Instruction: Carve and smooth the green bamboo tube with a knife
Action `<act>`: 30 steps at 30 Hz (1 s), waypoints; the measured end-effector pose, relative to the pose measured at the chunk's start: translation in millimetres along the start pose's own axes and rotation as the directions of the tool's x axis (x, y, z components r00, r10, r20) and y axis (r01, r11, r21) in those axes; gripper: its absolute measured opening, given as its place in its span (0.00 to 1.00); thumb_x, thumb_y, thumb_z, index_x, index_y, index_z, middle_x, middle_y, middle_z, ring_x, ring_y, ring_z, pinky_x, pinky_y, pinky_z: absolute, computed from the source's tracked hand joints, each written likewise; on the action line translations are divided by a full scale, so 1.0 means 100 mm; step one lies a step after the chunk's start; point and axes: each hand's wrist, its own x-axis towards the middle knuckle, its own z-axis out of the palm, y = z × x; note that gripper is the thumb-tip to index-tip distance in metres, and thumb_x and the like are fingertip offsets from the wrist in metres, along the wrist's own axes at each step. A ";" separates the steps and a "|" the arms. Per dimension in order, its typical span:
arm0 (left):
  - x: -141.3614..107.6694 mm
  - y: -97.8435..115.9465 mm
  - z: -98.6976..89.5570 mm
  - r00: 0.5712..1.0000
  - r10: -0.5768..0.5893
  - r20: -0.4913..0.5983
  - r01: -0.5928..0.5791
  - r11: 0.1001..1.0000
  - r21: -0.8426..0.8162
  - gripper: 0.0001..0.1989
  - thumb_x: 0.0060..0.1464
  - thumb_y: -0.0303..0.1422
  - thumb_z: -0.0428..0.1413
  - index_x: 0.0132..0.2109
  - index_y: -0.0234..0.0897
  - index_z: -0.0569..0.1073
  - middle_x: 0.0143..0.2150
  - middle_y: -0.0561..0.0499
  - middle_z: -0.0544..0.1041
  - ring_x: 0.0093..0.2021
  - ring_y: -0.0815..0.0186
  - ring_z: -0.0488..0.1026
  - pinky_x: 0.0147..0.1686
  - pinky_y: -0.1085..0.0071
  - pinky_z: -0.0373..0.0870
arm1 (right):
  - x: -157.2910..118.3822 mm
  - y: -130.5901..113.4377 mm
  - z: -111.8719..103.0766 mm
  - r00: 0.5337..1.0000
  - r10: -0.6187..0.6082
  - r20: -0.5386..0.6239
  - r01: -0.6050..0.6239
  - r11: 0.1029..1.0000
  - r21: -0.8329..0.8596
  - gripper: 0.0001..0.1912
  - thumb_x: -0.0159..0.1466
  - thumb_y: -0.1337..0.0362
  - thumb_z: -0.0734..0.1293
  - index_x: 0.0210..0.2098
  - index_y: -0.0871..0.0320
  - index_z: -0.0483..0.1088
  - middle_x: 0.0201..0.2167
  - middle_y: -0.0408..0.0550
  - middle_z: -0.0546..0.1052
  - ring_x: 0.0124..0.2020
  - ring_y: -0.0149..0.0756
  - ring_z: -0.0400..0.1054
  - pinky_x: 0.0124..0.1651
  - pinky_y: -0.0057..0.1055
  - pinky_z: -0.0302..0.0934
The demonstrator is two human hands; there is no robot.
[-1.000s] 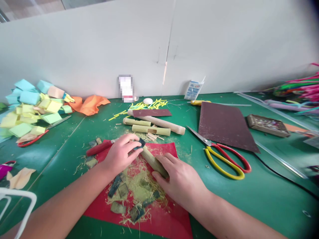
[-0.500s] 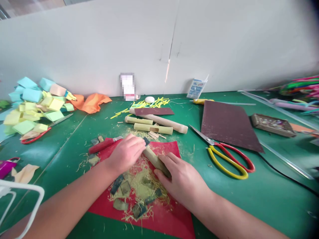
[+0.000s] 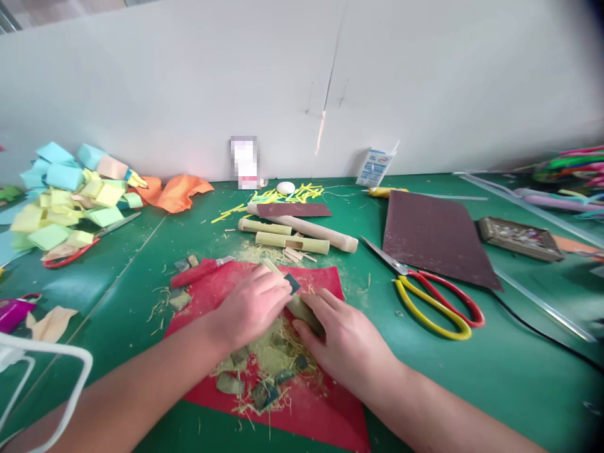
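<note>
Sandpaper (image 3: 292,284) pinched in my left hand (image 3: 259,302), probably wrapped round the bamboo tube (image 3: 298,308) though my grip hides it, could skid if my right hand (image 3: 337,333), gripping the tube's near end over the red sheet (image 3: 330,418), loosens.

The left grip (image 3: 258,303) was a bare hand with slender fingers, its forearm (image 3: 155,384) uncovered toward eight o'clock. The right grip (image 3: 346,340) was likewise bare, its forearm (image 3: 434,412) smooth and uncovered toward four-thirty.
</note>
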 end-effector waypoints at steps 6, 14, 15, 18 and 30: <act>-0.07 -0.06 -0.01 0.999 -0.052 -0.015 0.052 0.998 -0.028 0.11 0.59 0.31 0.54 0.48 0.36 0.73 0.47 0.45 0.75 0.48 0.62 0.72 0.48 0.63 0.71 | 0.01 0.02 0.00 1.000 0.024 0.016 -0.024 0.999 0.029 0.13 0.63 0.63 0.60 0.45 0.58 0.68 0.37 0.49 0.72 0.36 0.38 0.69 0.37 0.33 0.63; -0.11 -0.04 -0.02 0.995 -0.103 -0.012 0.102 0.993 -0.057 0.12 0.59 0.31 0.53 0.49 0.37 0.74 0.50 0.45 0.75 0.48 0.63 0.74 0.50 0.64 0.74 | 0.01 0.02 -0.02 0.999 0.044 0.022 -0.044 0.999 0.019 0.13 0.63 0.62 0.61 0.46 0.57 0.69 0.36 0.49 0.73 0.36 0.38 0.70 0.36 0.33 0.63; -0.11 -0.03 -0.01 0.995 -0.103 -0.010 0.102 0.993 -0.065 0.12 0.59 0.30 0.53 0.49 0.37 0.74 0.51 0.45 0.74 0.49 0.63 0.74 0.49 0.64 0.74 | 0.01 0.02 -0.02 0.999 0.047 0.021 -0.047 0.999 0.017 0.13 0.62 0.62 0.61 0.46 0.57 0.69 0.36 0.49 0.73 0.36 0.38 0.70 0.36 0.33 0.63; -0.10 -0.05 0.00 0.995 -0.092 -0.045 0.088 0.992 -0.086 0.11 0.59 0.28 0.53 0.49 0.36 0.74 0.49 0.45 0.75 0.48 0.64 0.74 0.50 0.66 0.74 | 0.00 0.03 -0.02 0.998 0.048 0.030 -0.049 0.999 0.015 0.13 0.62 0.63 0.62 0.45 0.57 0.69 0.36 0.49 0.73 0.36 0.38 0.70 0.36 0.33 0.63; -0.07 -0.08 0.03 0.999 -0.019 -0.047 0.013 0.992 -0.123 0.09 0.59 0.26 0.53 0.45 0.33 0.74 0.44 0.45 0.77 0.45 0.65 0.73 0.48 0.66 0.73 | 0.01 0.04 -0.02 0.999 0.031 0.029 -0.032 0.999 0.029 0.12 0.63 0.62 0.60 0.44 0.58 0.69 0.36 0.48 0.72 0.36 0.37 0.69 0.37 0.33 0.63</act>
